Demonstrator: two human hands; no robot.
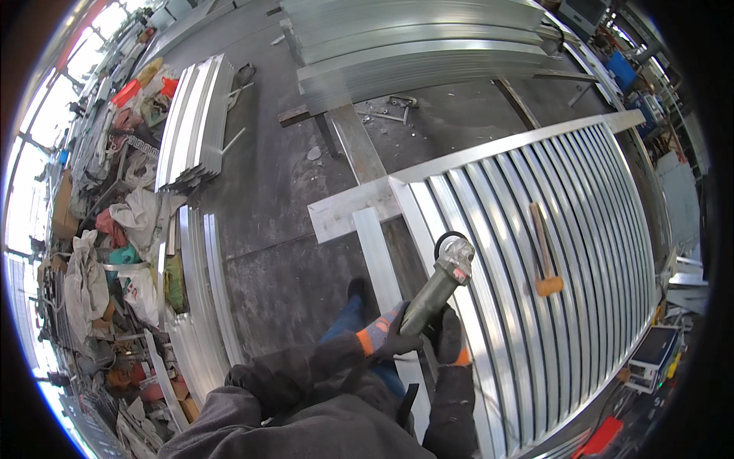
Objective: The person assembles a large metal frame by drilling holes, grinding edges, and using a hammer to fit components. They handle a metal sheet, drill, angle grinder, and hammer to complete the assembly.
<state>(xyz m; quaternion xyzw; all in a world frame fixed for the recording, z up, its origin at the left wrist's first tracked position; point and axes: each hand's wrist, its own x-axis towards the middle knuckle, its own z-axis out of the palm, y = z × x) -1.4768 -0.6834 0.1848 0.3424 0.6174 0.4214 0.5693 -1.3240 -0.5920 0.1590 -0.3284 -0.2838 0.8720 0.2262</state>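
Observation:
I hold a green angle grinder [425, 303] over the near left edge of a slatted aluminium panel [527, 260]. Its metal head and dark disc point away from me. My left hand [393, 333], in a dark glove with a grey and orange cuff, is wrapped round the grinder's body from the left. On the other side my right hand [449, 336], gloved alike, closes on the rear of the body; its fingers are partly hidden. A mallet [548, 285] with a wooden handle lies across the slats to the right.
Long aluminium profiles [420, 53] are stacked at the back. A shorter stack [195, 115] stands at the left, beside a heap of sacks and scrap [138, 214]. A flat metal bar [378, 252] runs along the panel's left side. Small offcuts lie on the dark floor [267, 260].

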